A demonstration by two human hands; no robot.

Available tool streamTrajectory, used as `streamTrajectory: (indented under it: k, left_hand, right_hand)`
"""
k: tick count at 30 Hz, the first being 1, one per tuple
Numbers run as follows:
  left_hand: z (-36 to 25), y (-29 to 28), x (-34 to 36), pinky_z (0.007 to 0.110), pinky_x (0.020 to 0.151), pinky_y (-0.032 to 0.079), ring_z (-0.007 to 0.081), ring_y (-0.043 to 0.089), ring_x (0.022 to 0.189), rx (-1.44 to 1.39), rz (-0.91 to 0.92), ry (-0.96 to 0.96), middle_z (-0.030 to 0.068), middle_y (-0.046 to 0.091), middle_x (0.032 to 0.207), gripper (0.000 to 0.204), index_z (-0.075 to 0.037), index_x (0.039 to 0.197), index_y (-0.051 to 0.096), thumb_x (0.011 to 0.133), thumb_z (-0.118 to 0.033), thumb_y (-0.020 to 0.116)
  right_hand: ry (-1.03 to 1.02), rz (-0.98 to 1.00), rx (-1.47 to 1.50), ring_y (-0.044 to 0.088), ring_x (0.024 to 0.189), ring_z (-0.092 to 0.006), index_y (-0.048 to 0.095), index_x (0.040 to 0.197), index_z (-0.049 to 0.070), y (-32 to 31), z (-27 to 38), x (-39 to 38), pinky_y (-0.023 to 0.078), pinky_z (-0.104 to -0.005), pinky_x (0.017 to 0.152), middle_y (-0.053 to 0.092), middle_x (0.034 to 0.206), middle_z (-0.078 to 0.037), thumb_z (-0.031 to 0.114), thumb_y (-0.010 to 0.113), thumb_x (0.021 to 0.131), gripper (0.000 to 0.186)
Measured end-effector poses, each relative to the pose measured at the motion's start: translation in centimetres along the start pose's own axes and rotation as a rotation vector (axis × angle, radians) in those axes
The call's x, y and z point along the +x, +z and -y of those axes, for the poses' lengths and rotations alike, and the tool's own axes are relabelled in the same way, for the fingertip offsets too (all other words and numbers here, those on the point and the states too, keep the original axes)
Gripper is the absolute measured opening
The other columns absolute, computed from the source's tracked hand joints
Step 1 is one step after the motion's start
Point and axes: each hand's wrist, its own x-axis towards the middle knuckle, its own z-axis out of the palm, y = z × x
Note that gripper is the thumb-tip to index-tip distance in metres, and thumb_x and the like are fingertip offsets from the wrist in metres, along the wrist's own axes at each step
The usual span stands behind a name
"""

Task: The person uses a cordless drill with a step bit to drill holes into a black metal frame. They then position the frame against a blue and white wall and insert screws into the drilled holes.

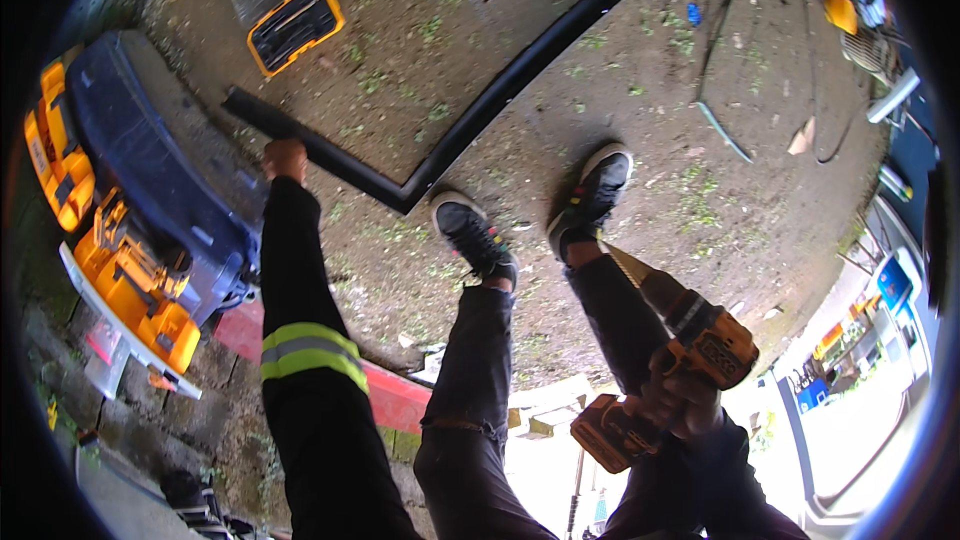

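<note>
Left hand (286,156), fingers clenched on the shorter side of a black angled bar (460,138) — longer side stretching far right — while the right hand (685,402) grips a drill (715,345).

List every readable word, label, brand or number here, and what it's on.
I don't copy wording or brands; markings by place:
Power drill in the right hand: dark lettering on its yellow housing, not transcribed.
Yellow case at far left: faint marking, too small and blurred to read.
Black bent bar: no text I can make out.
</note>
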Motion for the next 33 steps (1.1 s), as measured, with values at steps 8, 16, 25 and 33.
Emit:
streamTrajectory:
  k: [8,16,25,33]
  left_hand:
    - [-4.2,-9.7,-17.5,0.037,0.067,0.062,0.0224,0.070,0.090,-1.484,-0.422,-0.595,0.0097,0.067,0.106,0.032,-0.004,0.119,0.067,0.094,-0.021,0.073]
    - [-14.1,-13.3,-36.1,0.038,0.080,0.064,0.0253,0.070,0.095,-1.387,-0.567,-0.728,0.0166,0.070,0.102,0.032,0.009,0.119,0.061,0.094,-0.009,0.071]
    - [-18.4,-12.8,-39.4,0.045,0.095,0.061,0.0289,0.061,0.121,-1.744,-0.639,-0.657,0.0185,0.057,0.137,0.044,0.001,0.144,0.050,0.102,-0.010,0.059]
    - [-18.1,-8.6,-39.5,0.043,0.095,0.063,0.0302,0.062,0.118,-1.685,-0.705,-0.557,0.0189,0.057,0.135,0.036,0.006,0.136,0.054,0.107,-0.015,0.057]
  right_hand:
    - [0.054,-0.056,0.063,0.049,0.060,-0.0125,0.058,0.117,0.004,1.8,-2.6,0.1,0.049,-0.0334,0.061,0.046,0.068,0.000,0.008,0.064,0.090,0.029]
    - [-0.009,-0.067,0.004,0.053,0.058,-0.0137,0.059,0.113,0.005,5.3,0.7,2.0,0.050,-0.0323,0.058,0.052,0.070,-0.001,0.009,0.065,0.088,0.026]
    - [-0.209,-0.073,-0.398,0.046,0.055,-0.0108,0.057,0.109,0.008,3.1,14.6,14.1,0.041,-0.0272,0.053,0.048,0.071,0.001,0.007,0.064,0.087,0.023]
    - [-0.277,-0.068,-0.716,0.043,0.054,-0.0076,0.051,0.085,0.014,0.5,23.3,24.2,0.035,-0.0270,0.048,0.046,0.067,0.004,0.009,0.067,0.087,0.016]
